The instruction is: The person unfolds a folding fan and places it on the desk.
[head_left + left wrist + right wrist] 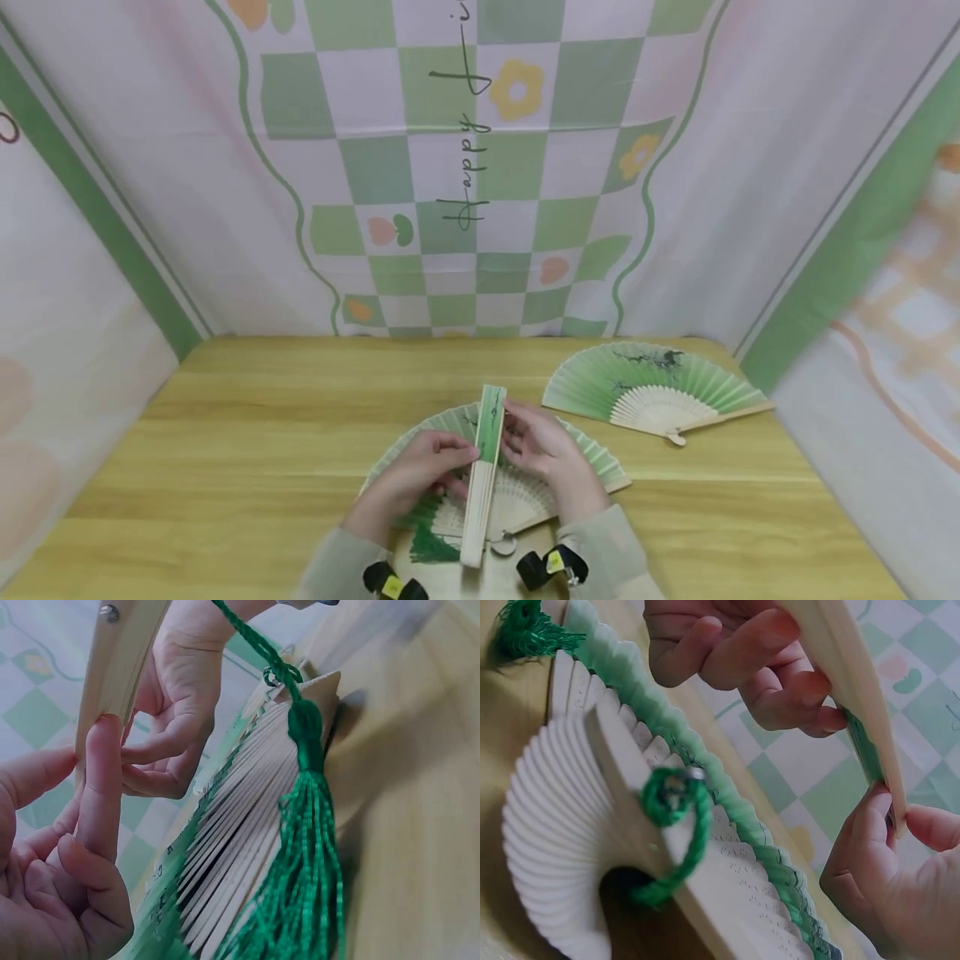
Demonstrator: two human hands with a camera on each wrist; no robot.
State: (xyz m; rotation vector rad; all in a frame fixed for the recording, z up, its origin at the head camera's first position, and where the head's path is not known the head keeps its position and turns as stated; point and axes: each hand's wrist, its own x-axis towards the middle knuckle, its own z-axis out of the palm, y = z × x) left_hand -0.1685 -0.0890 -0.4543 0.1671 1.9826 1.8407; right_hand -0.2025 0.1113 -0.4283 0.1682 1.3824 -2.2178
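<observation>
A folded hand fan (483, 487), pale ribs below and green leaf above, is held up between both hands. My left hand (427, 467) pinches it partway along its side, and in the left wrist view thumb and fingertip meet its ribs. My right hand (551, 450) pinches the green upper end; the right wrist view shows thumb and fingers (866, 840) on either side of it. Underneath, a spread green fan (600, 458) lies on the table, partly hidden by the hands. A green tassel (307, 847) hangs by a cord near the spread fan's ribs.
Another spread green fan (697, 379) with a dark branch print lies at the back right of the wooden table (247, 450). Behind the table hangs a checked green and white cloth (450, 167), with further cloth at both sides.
</observation>
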